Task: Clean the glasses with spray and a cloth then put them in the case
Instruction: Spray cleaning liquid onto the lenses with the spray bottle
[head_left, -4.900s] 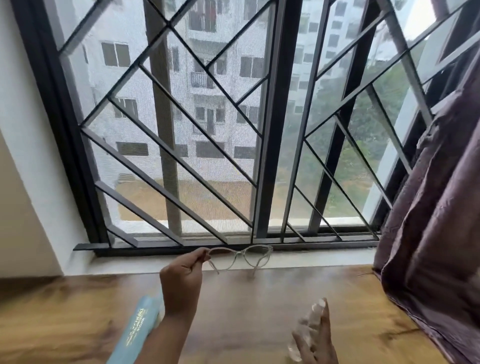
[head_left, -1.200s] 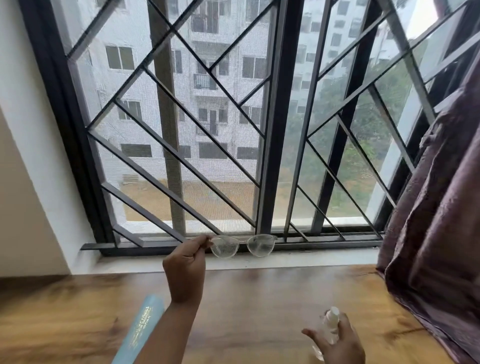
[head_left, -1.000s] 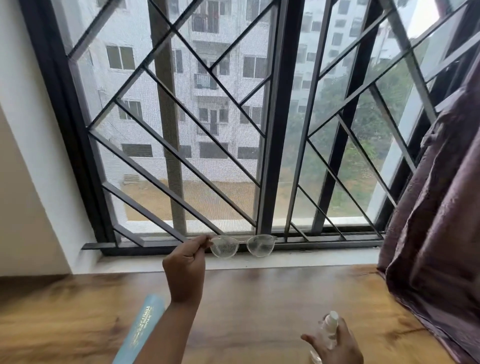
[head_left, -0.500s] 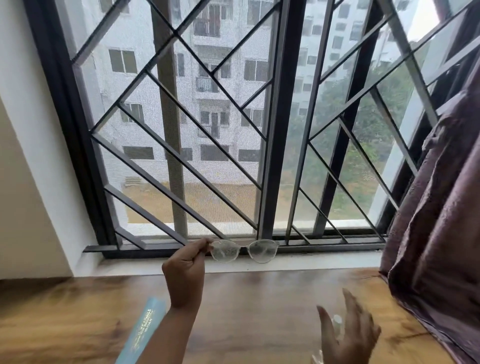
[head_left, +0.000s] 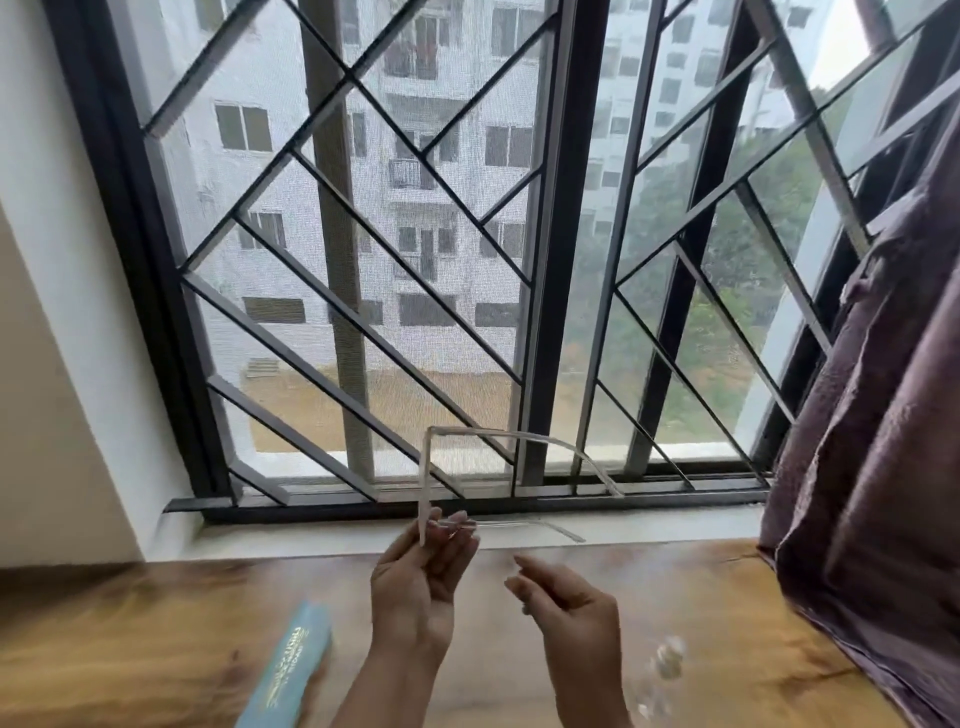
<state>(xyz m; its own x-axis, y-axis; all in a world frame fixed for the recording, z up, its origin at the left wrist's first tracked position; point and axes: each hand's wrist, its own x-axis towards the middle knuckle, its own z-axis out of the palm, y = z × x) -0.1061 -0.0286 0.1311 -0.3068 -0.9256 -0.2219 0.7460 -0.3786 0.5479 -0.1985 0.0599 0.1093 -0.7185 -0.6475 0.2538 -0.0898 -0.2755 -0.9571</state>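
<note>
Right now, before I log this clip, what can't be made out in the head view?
The glasses, pinched by the left hand: clear and motion-blurred against the window bars; lens condition unreadable.
The spray bottle: transparent, blurred; upright or lying, unclear.
The blue case: cut off by the bottom edge; lettering illegible.
A cloth: nowhere in view.

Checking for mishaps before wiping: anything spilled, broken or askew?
Nothing stands out. The left hand pinches the glasses by one temple, the right hand is empty, and the spray bottle and blue case rest on the table.
</note>
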